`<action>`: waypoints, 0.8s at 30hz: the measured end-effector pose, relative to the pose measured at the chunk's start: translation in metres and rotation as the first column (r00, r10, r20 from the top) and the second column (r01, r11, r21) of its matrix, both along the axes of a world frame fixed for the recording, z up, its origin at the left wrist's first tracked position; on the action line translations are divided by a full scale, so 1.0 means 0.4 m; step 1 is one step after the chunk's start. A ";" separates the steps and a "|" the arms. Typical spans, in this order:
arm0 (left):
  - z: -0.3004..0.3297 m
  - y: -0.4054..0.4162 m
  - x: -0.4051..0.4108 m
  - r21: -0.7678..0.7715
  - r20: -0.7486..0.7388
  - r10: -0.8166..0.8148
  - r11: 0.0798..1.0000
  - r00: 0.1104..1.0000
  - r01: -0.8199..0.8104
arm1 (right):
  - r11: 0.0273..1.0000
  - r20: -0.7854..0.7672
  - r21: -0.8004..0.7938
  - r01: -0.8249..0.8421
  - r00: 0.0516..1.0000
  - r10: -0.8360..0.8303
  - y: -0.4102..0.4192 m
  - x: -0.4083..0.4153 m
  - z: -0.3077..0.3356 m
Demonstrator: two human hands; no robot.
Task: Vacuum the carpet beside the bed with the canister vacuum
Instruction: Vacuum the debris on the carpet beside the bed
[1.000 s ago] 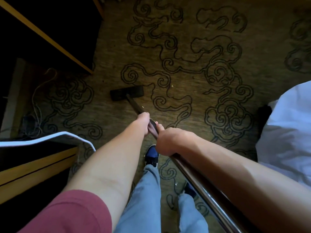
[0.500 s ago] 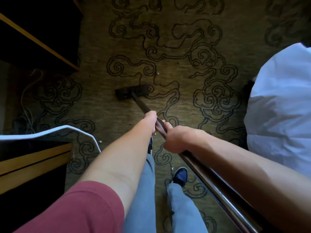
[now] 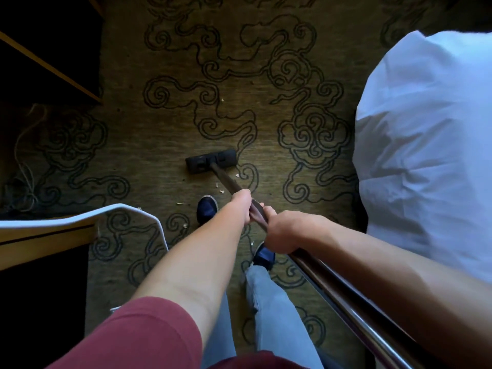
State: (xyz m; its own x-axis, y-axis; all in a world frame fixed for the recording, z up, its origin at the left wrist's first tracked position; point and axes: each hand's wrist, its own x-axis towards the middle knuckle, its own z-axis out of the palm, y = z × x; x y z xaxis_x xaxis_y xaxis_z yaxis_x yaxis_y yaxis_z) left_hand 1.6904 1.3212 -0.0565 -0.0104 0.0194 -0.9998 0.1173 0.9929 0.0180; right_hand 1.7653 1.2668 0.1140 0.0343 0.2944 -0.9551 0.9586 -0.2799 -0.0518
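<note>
The vacuum's black floor head (image 3: pixel 210 161) lies flat on the olive carpet (image 3: pixel 165 129) with dark swirl patterns, in the middle of the view. Its dark wand (image 3: pixel 226 179) slants back to me and continues as a shiny tube (image 3: pixel 346 299) toward the lower right. My left hand (image 3: pixel 243 205) is closed around the wand higher up, and my right hand (image 3: pixel 286 233) grips it just behind. The canister itself is out of view. Small pale crumbs (image 3: pixel 221 191) lie on the carpet just behind the head and near my shoes.
The bed with white bedding (image 3: pixel 426 155) fills the right side. A wooden furniture edge (image 3: pixel 45 230) with a white cable (image 3: pixel 127 209) sits at the left, a dark wooden unit (image 3: pixel 53 65) at upper left, thin cords (image 3: pixel 26 182) on the floor. My shoes (image 3: pixel 207 209) stand below the head.
The view has shifted so the bed takes up more of the right side. The floor head has slid toward the right across the carpet and sits closer to my feet. Both hands keep their grip.
</note>
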 end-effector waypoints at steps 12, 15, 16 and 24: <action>0.042 -0.231 0.075 -0.141 0.083 0.045 0.989 0.996 -0.033 | 0.997 0.018 -0.044 -0.055 0.998 0.056 -0.190 0.072 0.108; 0.059 -0.220 0.080 -0.122 0.055 0.051 0.992 0.997 -0.044 | 0.999 0.025 -0.039 -0.034 0.999 0.035 -0.184 0.073 0.123; 0.066 -0.201 0.084 -0.098 0.048 0.049 0.994 0.998 -0.044 | 0.999 0.027 -0.031 -0.017 0.999 0.017 -0.171 0.074 0.126; 0.081 0.120 0.102 0.137 0.074 -0.009 0.991 0.997 -0.001 | 0.988 0.032 0.132 0.085 0.995 -0.090 0.068 0.065 0.080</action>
State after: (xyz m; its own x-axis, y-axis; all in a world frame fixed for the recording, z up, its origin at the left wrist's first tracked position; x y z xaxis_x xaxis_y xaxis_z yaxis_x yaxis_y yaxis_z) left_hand 1.7311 1.3692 -0.0242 0.0639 0.1564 -0.9856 0.1148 0.9799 0.1629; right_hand 1.7914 1.2939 0.1460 0.1004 0.4103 -0.9064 0.9327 -0.3561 -0.0579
